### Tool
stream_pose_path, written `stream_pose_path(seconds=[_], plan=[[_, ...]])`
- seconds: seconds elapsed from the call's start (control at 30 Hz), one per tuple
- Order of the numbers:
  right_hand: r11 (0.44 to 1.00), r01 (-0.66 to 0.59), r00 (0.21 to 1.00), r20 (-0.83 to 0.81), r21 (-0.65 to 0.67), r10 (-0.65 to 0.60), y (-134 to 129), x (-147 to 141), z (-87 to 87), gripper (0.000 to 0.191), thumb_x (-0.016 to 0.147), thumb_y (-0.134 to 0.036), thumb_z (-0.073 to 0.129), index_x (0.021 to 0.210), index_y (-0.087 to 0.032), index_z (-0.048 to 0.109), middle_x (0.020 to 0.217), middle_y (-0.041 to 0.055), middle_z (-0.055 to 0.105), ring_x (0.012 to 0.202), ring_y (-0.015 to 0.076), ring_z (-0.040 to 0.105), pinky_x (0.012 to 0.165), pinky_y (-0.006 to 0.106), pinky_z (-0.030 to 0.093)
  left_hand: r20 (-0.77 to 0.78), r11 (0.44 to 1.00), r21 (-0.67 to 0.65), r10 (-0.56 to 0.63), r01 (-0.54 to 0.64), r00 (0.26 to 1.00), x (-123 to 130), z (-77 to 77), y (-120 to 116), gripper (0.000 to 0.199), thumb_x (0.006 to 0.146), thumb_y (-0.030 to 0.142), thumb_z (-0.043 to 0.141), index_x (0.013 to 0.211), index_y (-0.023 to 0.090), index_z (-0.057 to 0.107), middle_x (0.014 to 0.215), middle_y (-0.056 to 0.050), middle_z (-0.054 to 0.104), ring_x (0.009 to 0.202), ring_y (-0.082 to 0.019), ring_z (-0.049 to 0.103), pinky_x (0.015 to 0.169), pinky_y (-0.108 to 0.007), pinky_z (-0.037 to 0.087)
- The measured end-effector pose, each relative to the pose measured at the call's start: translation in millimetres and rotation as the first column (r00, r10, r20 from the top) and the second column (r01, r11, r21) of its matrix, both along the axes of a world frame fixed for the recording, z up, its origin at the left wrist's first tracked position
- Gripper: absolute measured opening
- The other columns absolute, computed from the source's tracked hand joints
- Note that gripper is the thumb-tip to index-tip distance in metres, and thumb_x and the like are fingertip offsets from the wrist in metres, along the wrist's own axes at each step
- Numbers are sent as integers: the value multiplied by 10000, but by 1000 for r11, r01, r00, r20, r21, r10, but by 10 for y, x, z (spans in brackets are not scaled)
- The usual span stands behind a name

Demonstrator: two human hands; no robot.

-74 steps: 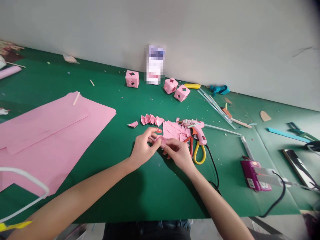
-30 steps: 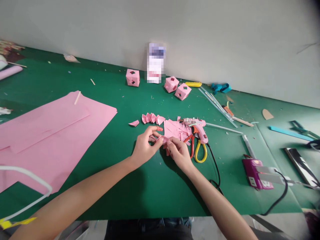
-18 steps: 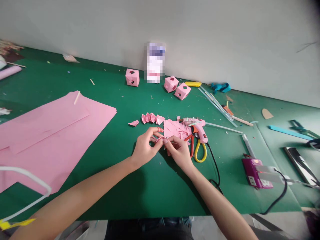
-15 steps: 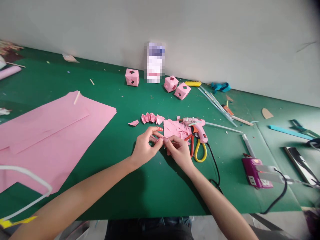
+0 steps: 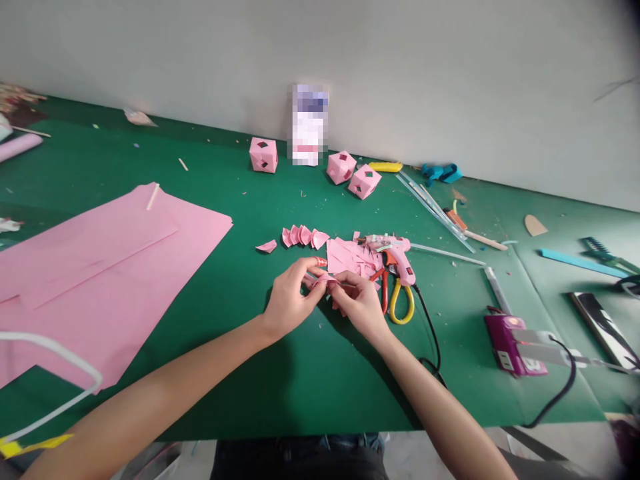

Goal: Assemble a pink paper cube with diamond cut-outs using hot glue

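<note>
Between my fingertips is a small pink paper piece (image 5: 326, 278), partly covered by the fingers. My left hand (image 5: 293, 293) pinches its left side, and my right hand (image 5: 361, 303) pinches the right. Just beyond them lies a row of curled pink paper pieces (image 5: 304, 236), with one single curled piece (image 5: 267, 247) to its left. Flat pink paper scraps (image 5: 345, 255) are heaped past my right hand. A pink glue gun (image 5: 397, 253) rests on the heap's right side, beside scissors (image 5: 401, 303) with a yellow and a red handle.
Large pink paper sheets (image 5: 115, 267) cover the left of the green table (image 5: 225, 393). Several pink paper polyhedra (image 5: 263, 155) stand at the back near a blurred upright card (image 5: 309, 127). Clear glue sticks (image 5: 435, 213) and a purple box (image 5: 507, 343) with a cord lie to the right.
More of the pink paper piece shows between my fingertips now, and my fingers have shifted slightly around it. The things on the table stay where they were.
</note>
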State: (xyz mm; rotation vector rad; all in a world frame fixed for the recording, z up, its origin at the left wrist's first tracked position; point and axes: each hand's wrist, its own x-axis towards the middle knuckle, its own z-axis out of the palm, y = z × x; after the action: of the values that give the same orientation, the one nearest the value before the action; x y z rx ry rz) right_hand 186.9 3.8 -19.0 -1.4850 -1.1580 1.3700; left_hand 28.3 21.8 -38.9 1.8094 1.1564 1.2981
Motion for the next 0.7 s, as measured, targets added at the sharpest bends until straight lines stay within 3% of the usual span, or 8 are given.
stream_pose_path(seconds=[0.33,0.57,0.7], plan=[[1000,-19,1000,24,-6,19,-19,20,0,284,745,-448,774,798,-188,672,528,-42,580,453,103,503,396,203,352,14,1000,-30,-6,7,1000,3,-2,5,251,888,170,653,1128,216,596,896,-15,780,724,-133,750,694,-230,626],[999,-30,997,75,31,28,-30,69,-12,257,804,-434,723,855,-183,697,572,-31,598,479,119,561,408,207,388,60,985,-170,46,-35,997,-19,-4,38,282,865,159,642,1137,208,582,909,-17,764,679,-132,740,687,-256,614],[999,-26,996,81,32,23,-26,61,-36,323,822,-477,724,939,-175,727,566,-23,619,461,129,569,412,220,400,54,984,-178,38,-28,998,-11,4,35,285,862,170,657,1135,208,582,910,-21,769,722,-148,749,709,-268,614]])
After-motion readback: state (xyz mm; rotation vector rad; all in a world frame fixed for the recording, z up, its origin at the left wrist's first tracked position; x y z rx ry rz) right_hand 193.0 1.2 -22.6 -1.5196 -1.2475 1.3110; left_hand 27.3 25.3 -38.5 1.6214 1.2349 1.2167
